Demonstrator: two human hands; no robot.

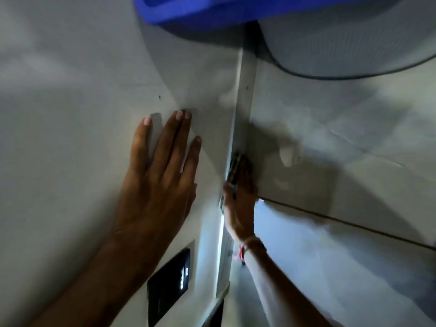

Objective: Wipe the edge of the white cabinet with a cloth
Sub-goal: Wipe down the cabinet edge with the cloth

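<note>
The white cabinet (82, 114) fills the left of the view, and its narrow vertical edge (245, 90) runs down the middle. My left hand (160, 180) lies flat on the cabinet's front face, fingers spread and pointing up. My right hand (240, 204) presses a small dark patterned cloth (236, 166) against the edge, about halfway down. Only the cloth's top part shows above my fingers. A red band circles my right wrist.
A blue plastic tub (200, 10) sits on top of the cabinet. A grey round mesh object (354, 38) hangs at upper right. A black panel with lit digits (169, 284) is set into the cabinet's lower front. A tiled wall (342, 161) stands right of the edge.
</note>
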